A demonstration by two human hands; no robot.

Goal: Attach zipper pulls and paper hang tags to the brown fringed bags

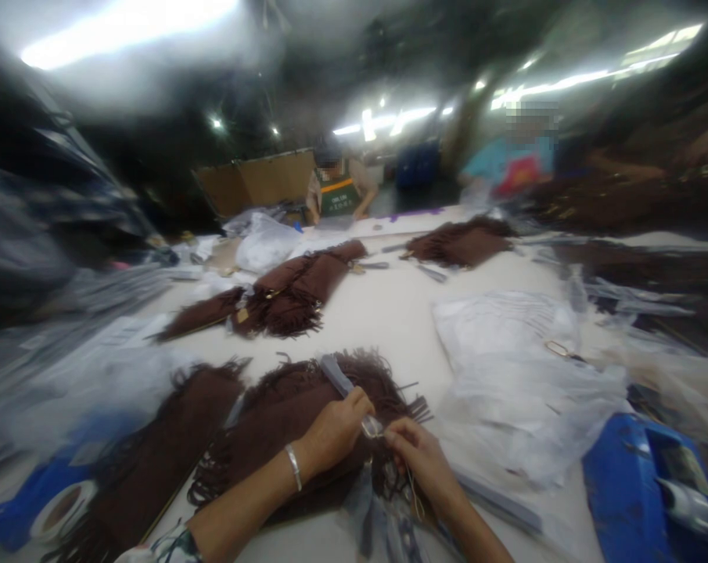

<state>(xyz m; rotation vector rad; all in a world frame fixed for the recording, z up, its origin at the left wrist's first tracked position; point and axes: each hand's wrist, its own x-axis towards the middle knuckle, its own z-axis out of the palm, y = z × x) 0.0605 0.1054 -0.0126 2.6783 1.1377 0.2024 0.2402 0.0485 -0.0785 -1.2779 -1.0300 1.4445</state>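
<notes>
Over a dark brown fringed bag on the white table, my left hand is closed around a strap wrapped in greyish plastic. A metal ring shows just beyond its fingertips. Close on the right, my right hand pinches a thin pale cord, which runs from the ring and dangles in a loop below the fingers. More plastic-wrapped strap pieces lie beneath the right wrist. A silver bracelet circles the left wrist.
More brown fringed pieces lie left and farther back. White plastic wrapping covers the right side, beside a blue container. A tape roll sits at lower left. Two people are across the table.
</notes>
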